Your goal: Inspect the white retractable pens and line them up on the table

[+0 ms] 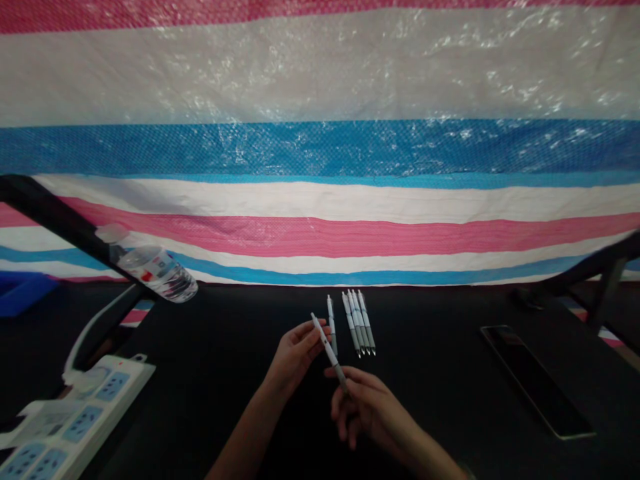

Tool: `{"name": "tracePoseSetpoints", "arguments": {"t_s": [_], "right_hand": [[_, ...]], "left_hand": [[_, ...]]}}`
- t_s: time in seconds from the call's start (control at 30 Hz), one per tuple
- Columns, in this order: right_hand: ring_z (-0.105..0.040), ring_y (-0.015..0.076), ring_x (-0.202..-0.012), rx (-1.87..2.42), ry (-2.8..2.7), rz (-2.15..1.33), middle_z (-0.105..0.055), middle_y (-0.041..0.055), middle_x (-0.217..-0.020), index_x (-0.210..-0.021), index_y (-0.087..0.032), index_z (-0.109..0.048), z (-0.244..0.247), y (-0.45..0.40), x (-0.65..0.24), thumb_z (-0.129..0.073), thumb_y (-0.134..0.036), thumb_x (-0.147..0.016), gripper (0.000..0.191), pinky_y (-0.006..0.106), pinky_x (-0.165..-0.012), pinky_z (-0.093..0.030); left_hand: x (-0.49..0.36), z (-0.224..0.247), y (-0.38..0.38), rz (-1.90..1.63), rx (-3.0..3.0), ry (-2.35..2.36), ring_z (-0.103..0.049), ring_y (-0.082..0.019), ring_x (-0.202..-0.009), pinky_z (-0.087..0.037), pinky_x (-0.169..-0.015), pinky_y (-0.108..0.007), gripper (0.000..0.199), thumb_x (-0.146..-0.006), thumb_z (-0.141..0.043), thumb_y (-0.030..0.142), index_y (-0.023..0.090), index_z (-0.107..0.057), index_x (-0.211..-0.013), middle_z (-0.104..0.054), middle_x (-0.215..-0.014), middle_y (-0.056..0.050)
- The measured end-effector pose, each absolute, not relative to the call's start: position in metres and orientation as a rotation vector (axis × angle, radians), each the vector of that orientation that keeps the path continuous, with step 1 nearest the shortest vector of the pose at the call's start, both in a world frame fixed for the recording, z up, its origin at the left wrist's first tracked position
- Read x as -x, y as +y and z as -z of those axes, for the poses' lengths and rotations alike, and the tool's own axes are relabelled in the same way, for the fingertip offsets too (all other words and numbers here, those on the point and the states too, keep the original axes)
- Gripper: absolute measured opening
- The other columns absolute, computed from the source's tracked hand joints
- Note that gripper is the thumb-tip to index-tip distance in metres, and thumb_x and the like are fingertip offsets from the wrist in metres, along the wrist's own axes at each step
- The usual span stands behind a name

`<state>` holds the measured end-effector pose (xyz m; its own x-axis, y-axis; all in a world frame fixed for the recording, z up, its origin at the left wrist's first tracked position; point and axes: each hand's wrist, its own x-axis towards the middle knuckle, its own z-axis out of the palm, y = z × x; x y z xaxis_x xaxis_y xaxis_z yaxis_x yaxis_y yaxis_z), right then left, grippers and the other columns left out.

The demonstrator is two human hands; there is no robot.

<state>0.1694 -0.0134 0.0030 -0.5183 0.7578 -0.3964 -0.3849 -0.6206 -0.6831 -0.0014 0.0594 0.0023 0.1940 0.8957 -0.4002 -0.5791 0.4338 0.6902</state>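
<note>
- Black tabletop [200,373] fills the lower view, and behind it hangs a woven tarp [320,153] striped in pink, white and blue.
- Our left hand [295,357] is half curled, palm turned inward, its fingertips against the upper barrel of a white pen [329,350].
- Our right hand [365,407] comes in lower and is partly closed, with thumb and fingers pinching the pen's lower end.
- Held between both hands, the pen slants diagonally above the tabletop.
- Both forearms angle inward from the bottom edge, and the wrists are relaxed.
- We judge that a light fingertip hold at two points suits this slim barrel, keeping it steady without squeezing.
- Just beyond our hands lies a lone pen [332,325], beside a tight row of four pens [359,323], tips toward us.
- To the right rests a dark smartphone [537,381].
- To the left sit a white power strip [75,417], a tilted water bottle [153,270] on a black rail [60,220], and a blue bin [20,290].
</note>
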Motion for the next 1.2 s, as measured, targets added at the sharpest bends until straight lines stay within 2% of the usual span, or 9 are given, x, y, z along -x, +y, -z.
{"name": "tracePoseSetpoints", "arguments": {"t_s": [0.2, 0.37, 0.47, 0.6, 0.7, 0.8, 0.93, 1.07, 1.2], "right_hand": [[-0.039, 0.0040, -0.030, 0.945, -0.632, -2.267, -0.057, -0.0032, -0.050, -0.089, -0.011, -0.064, 0.007, -0.018, -0.168, -0.065, -0.064, -0.078, 0.055, 0.015, -0.031, -0.021], [-0.036, 0.0021, -0.028, 1.129, -0.666, -2.151, -0.056, -0.0038, -0.047, -0.074, -0.014, -0.058, 0.005, -0.020, -0.165, -0.075, -0.059, -0.070, 0.049, 0.015, -0.029, -0.015], [-0.043, 0.0042, -0.029, 1.145, -0.683, -2.121, -0.060, -0.0018, -0.050, -0.077, -0.013, -0.060, 0.000, -0.019, -0.166, -0.076, -0.056, -0.070, 0.047, 0.015, -0.029, -0.020], [-0.060, 0.0105, -0.040, 1.008, -0.557, -2.179, -0.070, 0.0056, -0.068, -0.095, -0.010, -0.063, -0.003, -0.018, -0.167, -0.070, -0.057, -0.076, 0.051, 0.017, -0.035, -0.034], [-0.063, 0.0117, -0.044, 0.953, -0.476, -2.242, -0.071, 0.0058, -0.070, -0.091, -0.012, -0.059, 0.000, -0.018, -0.167, -0.068, -0.055, -0.080, 0.045, 0.017, -0.038, -0.038], [-0.064, 0.0116, -0.046, 0.929, -0.493, -2.263, -0.071, 0.0041, -0.071, -0.092, -0.015, -0.055, 0.002, -0.019, -0.168, -0.074, -0.045, -0.077, 0.039, 0.016, -0.040, -0.039], [-0.065, 0.0127, -0.045, 0.946, -0.486, -2.303, -0.072, 0.0067, -0.072, -0.094, -0.013, -0.056, 0.003, -0.019, -0.168, -0.066, -0.057, -0.081, 0.047, 0.016, -0.036, -0.036], [-0.067, 0.0135, -0.047, 0.895, -0.496, -2.323, -0.073, 0.0055, -0.076, -0.092, -0.016, -0.051, 0.007, -0.019, -0.169, -0.075, -0.048, -0.076, 0.043, 0.016, -0.036, -0.038], [-0.067, 0.0136, -0.045, 0.912, -0.477, -2.351, -0.074, 0.0079, -0.077, -0.096, -0.014, -0.053, 0.008, -0.019, -0.169, -0.066, -0.054, -0.082, 0.045, 0.016, -0.034, -0.036]], "left_hand": [[0.001, -0.007, 0.055, -0.995, -0.515, 0.920, -0.073, -0.020, -0.070, -0.058, -0.067, -0.029, 0.041, -0.065, -0.089, 0.034, 0.013, -0.073, -0.097, -0.077, -0.081, -0.010], [-0.005, -0.007, 0.053, -1.044, -0.574, 0.963, -0.071, -0.019, -0.064, -0.057, -0.062, -0.027, 0.042, -0.061, -0.090, 0.035, 0.011, -0.073, -0.090, -0.077, -0.073, -0.010], [-0.006, -0.006, 0.054, -1.057, -0.585, 0.955, -0.071, -0.018, -0.064, -0.058, -0.062, -0.027, 0.041, -0.062, -0.090, 0.035, 0.011, -0.073, -0.090, -0.077, -0.074, -0.009], [-0.003, -0.004, 0.058, -1.099, -0.556, 0.936, -0.071, -0.017, -0.064, -0.058, -0.062, -0.026, 0.041, -0.064, -0.089, 0.034, 0.013, -0.074, -0.094, -0.076, -0.075, -0.007], [-0.001, -0.003, 0.059, -1.084, -0.558, 0.935, -0.071, -0.017, -0.064, -0.058, -0.062, -0.025, 0.041, -0.064, -0.089, 0.034, 0.012, -0.074, -0.096, -0.076, -0.075, -0.007], [-0.001, -0.003, 0.059, -1.067, -0.570, 0.935, -0.070, -0.016, -0.063, -0.057, -0.060, -0.024, 0.042, -0.064, -0.089, 0.035, 0.012, -0.074, -0.096, -0.075, -0.074, -0.007], [-0.001, -0.003, 0.059, -1.072, -0.570, 0.934, -0.070, -0.016, -0.063, -0.056, -0.060, -0.024, 0.042, -0.065, -0.088, 0.035, 0.013, -0.074, -0.097, -0.075, -0.074, -0.007], [0.000, -0.003, 0.059, -1.078, -0.551, 0.944, -0.070, -0.016, -0.064, -0.055, -0.060, -0.023, 0.043, -0.064, -0.089, 0.035, 0.013, -0.075, -0.097, -0.075, -0.074, -0.007], [0.001, -0.003, 0.059, -1.089, -0.553, 0.927, -0.070, -0.015, -0.064, -0.056, -0.061, -0.022, 0.042, -0.065, -0.089, 0.034, 0.013, -0.075, -0.098, -0.075, -0.075, -0.007]]}}
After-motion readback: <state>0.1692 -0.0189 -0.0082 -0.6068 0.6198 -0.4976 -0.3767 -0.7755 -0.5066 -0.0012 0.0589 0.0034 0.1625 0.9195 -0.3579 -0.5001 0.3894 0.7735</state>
